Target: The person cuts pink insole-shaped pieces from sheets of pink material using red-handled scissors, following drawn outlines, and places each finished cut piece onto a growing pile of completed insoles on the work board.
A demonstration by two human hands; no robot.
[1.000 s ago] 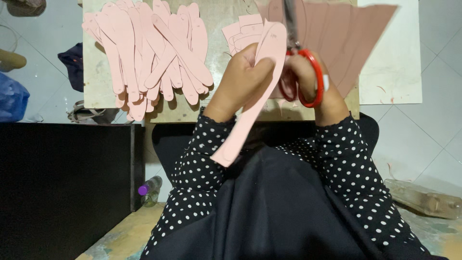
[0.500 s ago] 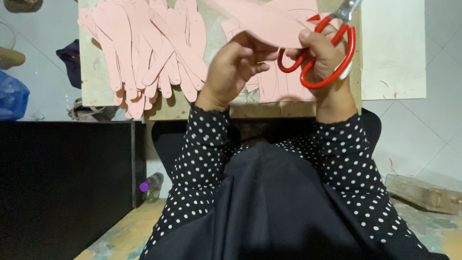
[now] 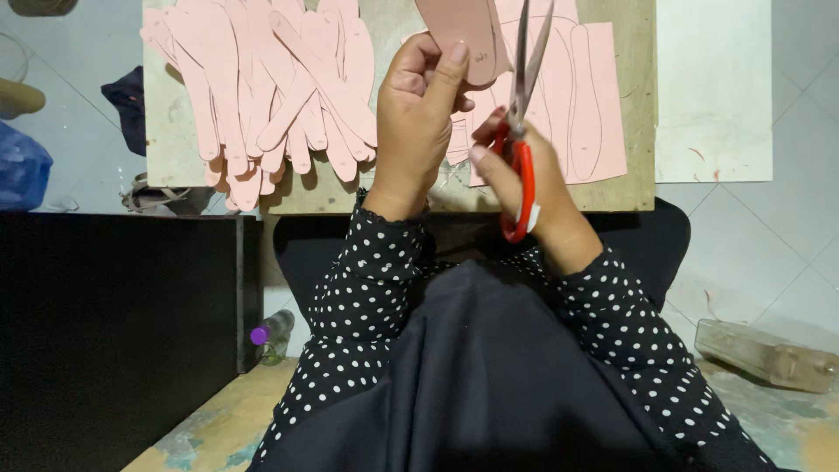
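Observation:
My left hand (image 3: 418,122) pinches a pink cut-out piece (image 3: 463,39) by its lower edge and holds it up above the wooden board (image 3: 306,192). My right hand (image 3: 524,188) grips red-handled scissors (image 3: 522,131), blades pointing up and slightly apart just right of the held piece. A pile of long pink cut strips (image 3: 271,96) lies on the board's left half. A pink sheet with drawn outlines (image 3: 594,105) lies on the right half, behind the scissors.
A white sheet (image 3: 712,87) lies right of the board on the tiled floor. A black panel (image 3: 114,332) fills the left. A small bottle with a purple cap (image 3: 271,330) stands beside it. A clear bottle (image 3: 765,354) lies at the lower right.
The scissors swung from tilted right to upright beside the piece. The long pink strip I held a second ago is gone; my left hand now holds a shorter piece higher up.

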